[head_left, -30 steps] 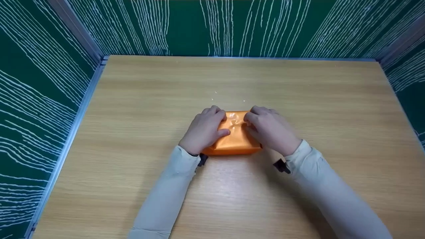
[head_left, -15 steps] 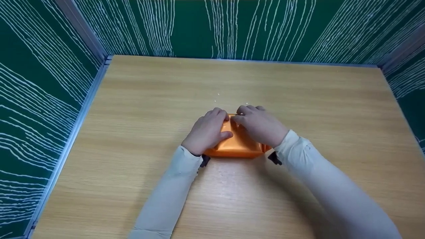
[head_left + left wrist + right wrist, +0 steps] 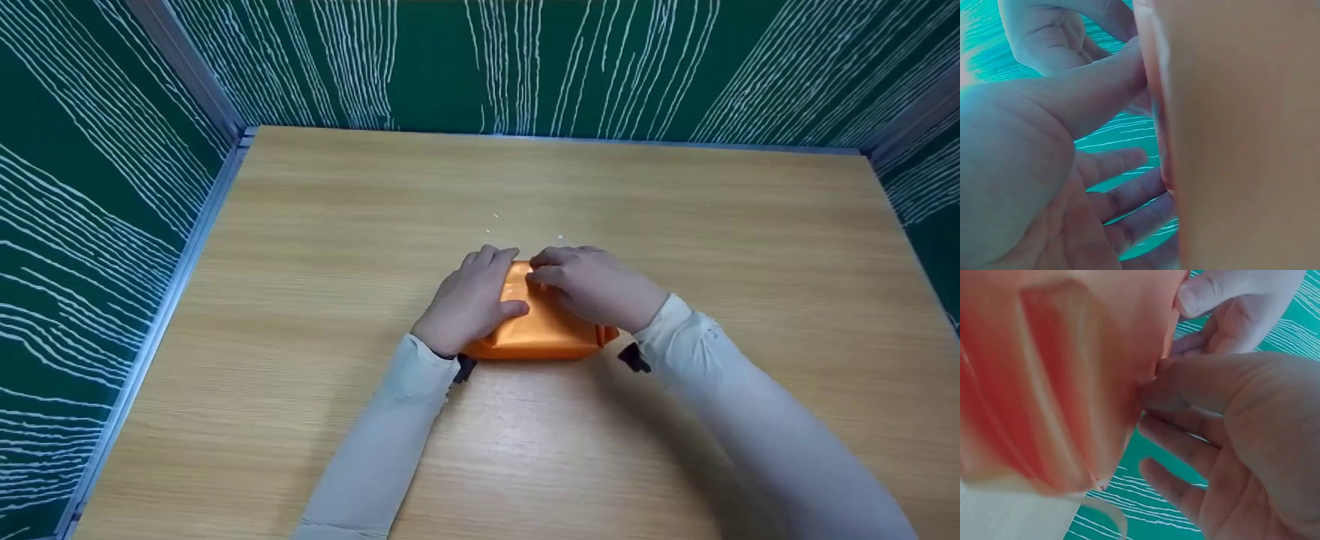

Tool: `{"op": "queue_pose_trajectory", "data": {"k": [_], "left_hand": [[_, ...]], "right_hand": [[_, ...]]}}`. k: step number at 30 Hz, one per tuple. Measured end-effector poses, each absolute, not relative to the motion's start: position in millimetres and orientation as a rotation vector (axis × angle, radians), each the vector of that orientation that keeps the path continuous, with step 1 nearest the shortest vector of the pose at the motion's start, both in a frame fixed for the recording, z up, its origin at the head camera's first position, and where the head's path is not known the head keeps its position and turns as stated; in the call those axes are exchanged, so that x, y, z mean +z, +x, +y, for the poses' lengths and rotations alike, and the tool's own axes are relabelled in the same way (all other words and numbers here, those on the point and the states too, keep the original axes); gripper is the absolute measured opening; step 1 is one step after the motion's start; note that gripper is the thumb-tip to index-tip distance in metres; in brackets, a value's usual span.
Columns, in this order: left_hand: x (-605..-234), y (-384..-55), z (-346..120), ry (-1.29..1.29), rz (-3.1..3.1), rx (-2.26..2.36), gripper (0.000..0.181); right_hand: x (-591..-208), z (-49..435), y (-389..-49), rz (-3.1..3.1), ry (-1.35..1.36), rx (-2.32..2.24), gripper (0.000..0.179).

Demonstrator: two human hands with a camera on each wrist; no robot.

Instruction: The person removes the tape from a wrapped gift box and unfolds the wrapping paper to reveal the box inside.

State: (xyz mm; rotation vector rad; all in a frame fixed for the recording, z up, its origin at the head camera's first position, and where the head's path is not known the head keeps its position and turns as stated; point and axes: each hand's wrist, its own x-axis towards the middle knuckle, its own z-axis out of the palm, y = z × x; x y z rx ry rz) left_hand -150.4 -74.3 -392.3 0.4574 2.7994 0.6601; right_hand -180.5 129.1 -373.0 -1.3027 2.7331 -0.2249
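A parcel in glossy orange wrapping (image 3: 544, 334) lies on the wooden table. In the head view my left hand (image 3: 469, 304) rests over its left end, thumb on the top face, the other fingers extended towards the far edge. The left wrist view shows that thumb (image 3: 1109, 79) pressed to the wrapping. My right hand (image 3: 600, 285) is over the parcel's right part. Its thumb and bent fingers (image 3: 1185, 385) pinch at the wrapping in the right wrist view, which also shows loose orange folds (image 3: 1044, 382) at the end. The pinched bit itself is hidden.
Tiny white specks (image 3: 559, 237) are scattered on the wooden tabletop (image 3: 337, 217) beyond the parcel. Green panels with white streaks (image 3: 435, 67) stand along the back and both sides, with a bluish frame strip (image 3: 202, 225) along the left table edge.
My right hand has moved left over the top of the parcel, then slightly back right. Folds now show at the parcel's near right corner. The left hand stays nearly in place.
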Motion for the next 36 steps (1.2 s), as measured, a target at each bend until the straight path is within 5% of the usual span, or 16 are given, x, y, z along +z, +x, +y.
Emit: {"op": "queue_pose_trajectory", "data": {"k": [12,19,26,36], "left_hand": [[-392.8,-151.7,-77.2,0.532,2.850,0.627,0.074],[-392.5,-150.8,-77.8,0.569,2.883,0.647,0.053],[-393.7,-151.3,-78.0,0.582,2.936,0.688,0.029],[-394.1,-153.6,-78.6,0.565,2.931,0.695,0.039]], "right_hand": [[-380.7,135.1,-183.2,2.809,-1.030,-0.200,0.044],[-382.5,138.0,-176.6,2.837,-0.933,-0.339,0.043],[-386.5,139.2,-173.1,2.821,-0.976,-0.378,0.049],[-385.8,137.8,-177.5,2.677,-1.296,-0.427,0.038]]}}
